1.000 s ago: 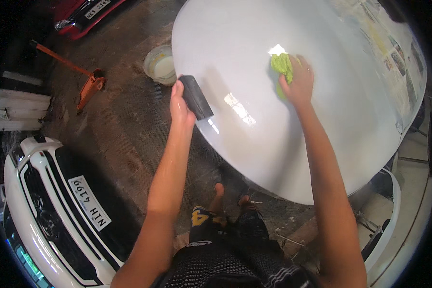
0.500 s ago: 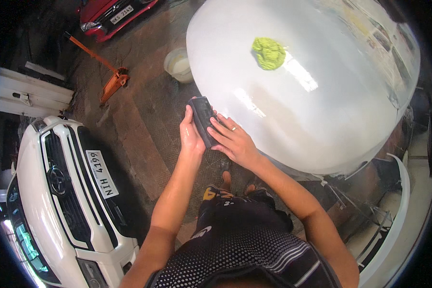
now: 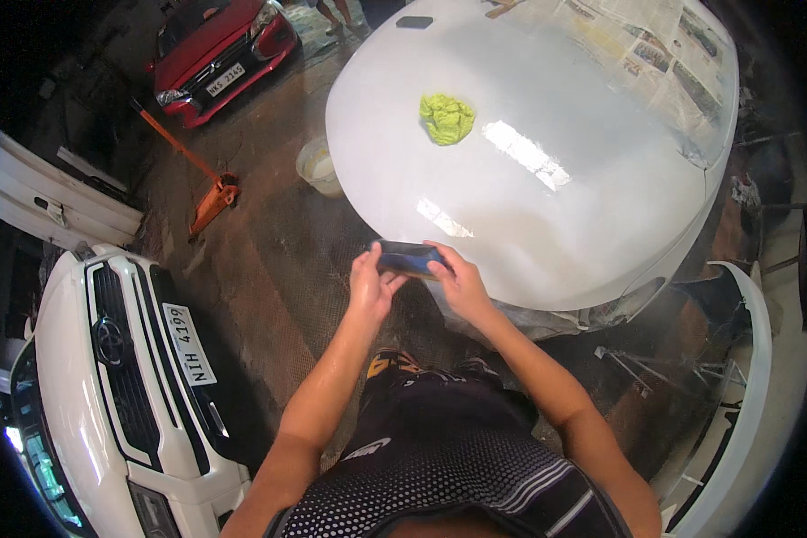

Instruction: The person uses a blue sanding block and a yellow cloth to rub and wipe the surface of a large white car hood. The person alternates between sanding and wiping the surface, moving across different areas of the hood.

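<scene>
I hold a dark rectangular sanding block (image 3: 410, 258) level in front of me, just off the near edge of a white car hood (image 3: 386, 179). My left hand (image 3: 370, 285) is closed on its left end, and my right hand (image 3: 462, 287) grips the right end with the thumb on top. A bluish sheen shows on the block's face. Farther back on the hood lies a crumpled yellow-green cloth (image 3: 446, 119), touched by neither hand. Near the hood's far edge rests a small dark flat piece (image 3: 414, 21).
Newspaper (image 3: 646, 54) covers the hood's far right. Left of the hood stands a pale bucket (image 3: 317, 169), with an orange floor jack (image 3: 213, 204) beyond it. A white vehicle (image 3: 90, 386) is close on my left, a red car (image 3: 229, 67) far back. A white bumper (image 3: 755, 359) curves at right.
The block has turned from upright to lying crosswise, and both hands now hold its ends. My right hand no longer lies flat along it. The view has tilted up, showing more of the hood's far side.
</scene>
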`<action>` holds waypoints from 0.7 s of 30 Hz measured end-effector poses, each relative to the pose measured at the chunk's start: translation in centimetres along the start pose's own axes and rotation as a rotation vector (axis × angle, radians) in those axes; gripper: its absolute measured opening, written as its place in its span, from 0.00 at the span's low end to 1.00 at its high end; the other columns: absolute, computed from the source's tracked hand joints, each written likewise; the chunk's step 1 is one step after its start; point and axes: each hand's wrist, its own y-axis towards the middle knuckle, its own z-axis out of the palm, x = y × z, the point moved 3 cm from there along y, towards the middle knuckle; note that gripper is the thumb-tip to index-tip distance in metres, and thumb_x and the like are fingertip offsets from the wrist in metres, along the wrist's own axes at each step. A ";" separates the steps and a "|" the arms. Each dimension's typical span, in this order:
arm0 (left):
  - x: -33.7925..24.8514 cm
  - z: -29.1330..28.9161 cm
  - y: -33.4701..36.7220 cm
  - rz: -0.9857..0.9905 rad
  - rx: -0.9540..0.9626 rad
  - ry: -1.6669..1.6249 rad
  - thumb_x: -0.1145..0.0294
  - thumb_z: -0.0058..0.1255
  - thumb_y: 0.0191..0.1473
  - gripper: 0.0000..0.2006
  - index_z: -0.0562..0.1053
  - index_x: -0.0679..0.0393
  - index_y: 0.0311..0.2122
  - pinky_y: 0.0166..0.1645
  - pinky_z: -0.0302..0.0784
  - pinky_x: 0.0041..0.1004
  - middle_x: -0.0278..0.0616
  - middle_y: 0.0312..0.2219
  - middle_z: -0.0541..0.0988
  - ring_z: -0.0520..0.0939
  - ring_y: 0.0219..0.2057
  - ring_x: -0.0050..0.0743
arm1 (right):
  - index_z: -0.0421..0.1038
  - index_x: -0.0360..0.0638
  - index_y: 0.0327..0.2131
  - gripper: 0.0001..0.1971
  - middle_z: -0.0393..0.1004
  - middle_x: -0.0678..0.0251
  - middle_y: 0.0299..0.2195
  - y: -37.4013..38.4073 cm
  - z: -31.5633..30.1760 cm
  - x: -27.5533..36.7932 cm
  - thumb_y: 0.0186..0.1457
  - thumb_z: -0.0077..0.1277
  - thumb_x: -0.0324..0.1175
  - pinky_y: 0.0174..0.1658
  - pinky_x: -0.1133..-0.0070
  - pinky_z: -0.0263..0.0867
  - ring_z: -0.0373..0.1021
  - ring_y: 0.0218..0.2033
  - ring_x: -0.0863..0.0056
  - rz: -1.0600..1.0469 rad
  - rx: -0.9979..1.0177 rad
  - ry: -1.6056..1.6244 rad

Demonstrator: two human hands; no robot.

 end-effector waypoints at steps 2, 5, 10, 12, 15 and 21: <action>1.5 -0.2 -0.5 -0.031 -0.060 0.060 0.53 0.47 0.68 0.18 0.72 0.59 0.51 0.55 0.77 0.49 0.46 0.47 0.77 0.78 0.50 0.46 | 0.70 0.43 0.59 0.21 0.80 0.59 0.41 -0.8 -0.4 -1.0 0.66 0.54 0.40 0.44 0.78 0.70 0.75 0.39 0.76 0.012 -0.078 0.076; 2.2 -0.9 -0.6 -0.047 -0.034 0.211 0.52 0.47 0.68 0.20 0.71 0.62 0.51 0.54 0.77 0.48 0.47 0.47 0.77 0.78 0.50 0.45 | 0.69 0.43 0.60 0.21 0.78 0.64 0.44 -1.7 -0.7 -1.6 0.66 0.55 0.36 0.46 0.81 0.68 0.72 0.41 0.81 0.034 -0.103 0.137; -0.1 -2.6 -1.3 0.191 -0.093 0.524 0.63 0.55 0.61 0.22 0.68 0.63 0.56 0.60 0.73 0.44 0.51 0.48 0.77 0.77 0.52 0.48 | 0.71 0.45 0.58 0.21 0.78 0.68 0.39 -2.7 1.0 -1.3 0.62 0.58 0.29 0.40 0.83 0.71 0.72 0.41 0.84 0.105 -0.057 0.027; -1.5 -6.0 0.0 0.656 -0.108 0.916 0.72 0.55 0.57 0.26 0.66 0.63 0.61 0.62 0.71 0.42 0.51 0.49 0.77 0.77 0.53 0.47 | 0.71 0.44 0.57 0.20 0.77 0.68 0.41 -2.5 3.7 -0.8 0.61 0.57 0.28 0.40 0.82 0.74 0.73 0.43 0.82 0.128 0.015 0.115; -4.2 -6.7 0.0 0.581 0.593 0.989 0.82 0.51 0.46 0.38 0.61 0.61 0.66 0.64 0.69 0.41 0.49 0.53 0.76 0.75 0.57 0.44 | 0.71 0.41 0.57 0.19 0.76 0.66 0.45 -2.6 6.9 -0.6 0.62 0.55 0.25 0.41 0.79 0.78 0.73 0.44 0.79 0.163 0.059 0.234; -3.8 -8.4 -5.2 0.917 0.410 1.496 0.78 0.63 0.40 0.43 0.61 0.61 0.65 0.64 0.62 0.48 0.55 0.58 0.69 0.70 0.60 0.57 | 0.68 0.33 0.57 0.19 0.75 0.60 0.51 -2.4 13.3 -1.9 0.64 0.52 0.22 0.40 0.77 0.82 0.75 0.46 0.74 0.457 -0.043 0.471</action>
